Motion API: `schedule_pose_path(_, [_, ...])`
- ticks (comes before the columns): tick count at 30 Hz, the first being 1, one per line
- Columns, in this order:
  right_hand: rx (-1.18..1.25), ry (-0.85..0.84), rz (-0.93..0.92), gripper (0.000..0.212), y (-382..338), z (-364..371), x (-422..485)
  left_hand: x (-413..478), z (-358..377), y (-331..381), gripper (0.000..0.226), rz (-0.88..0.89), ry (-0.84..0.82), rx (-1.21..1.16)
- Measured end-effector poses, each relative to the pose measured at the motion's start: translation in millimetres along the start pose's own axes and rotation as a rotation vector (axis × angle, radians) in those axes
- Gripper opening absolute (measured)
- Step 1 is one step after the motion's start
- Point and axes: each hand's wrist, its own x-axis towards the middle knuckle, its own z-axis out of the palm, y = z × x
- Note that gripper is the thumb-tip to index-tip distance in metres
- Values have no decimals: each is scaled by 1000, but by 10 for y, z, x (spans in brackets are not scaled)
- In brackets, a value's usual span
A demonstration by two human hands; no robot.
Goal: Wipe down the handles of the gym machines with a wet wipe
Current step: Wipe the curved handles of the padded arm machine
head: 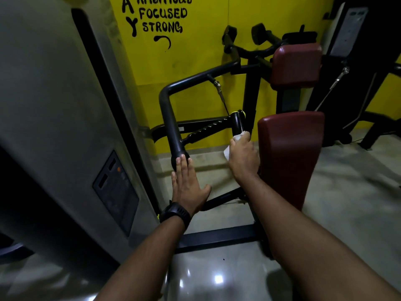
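I see the left hand (186, 181) stretched out flat, fingers straight and close together, thumb spread to the side; it holds nothing, and its fingertips touch the rounded end of the long bent bar (168, 114) of the machine; a black watch (175, 212) sits on that wrist. The right hand (244, 158) is curled round the lower part of the short black handle (237, 122), with the wet wipe (227, 152) caught between fingers and handle; one white fold shows above the knuckles against the handle, and a loose corner hangs out at the hand's left side. The handle rises tilted from the grip and ends in a yellow cap (243, 114); a twisted black rod (206, 129) runs from it across to the bent bar. Just right of the right hand stands the maroon seat pad (288, 157), its left edge beside the wrist; a second maroon pad (296, 65) sits above it; a cable (221, 96) drops from the upper run of the bent bar towards the short handle. Behind all this is the yellow wall (195, 61) with black lettering; to my left a grey shroud (54, 105) fills the view, a dark label panel (117, 192) on its face near the left wrist; under both forearms a black frame bar (217, 237) lies across the glossy grey floor (217, 279).
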Motion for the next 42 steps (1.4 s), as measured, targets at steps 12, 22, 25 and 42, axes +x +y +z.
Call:
schedule_pose_path(12, [-116,47,-186,72,81,55,-371,11,13,-19,98,19,8,-5])
schedule_pose_path(22, [-45,27,-1,46,53,35,-327,20,15,-26,98,16,-1,-14])
schedule_pose_path(25, [-164,113,-100,59,98,143,-396,18,17,-15,99,20,4,-21])
schedule_pose_path(42, [73,9,-3,48,77,-30,-396,39,43,-38,102,30,11,-12])
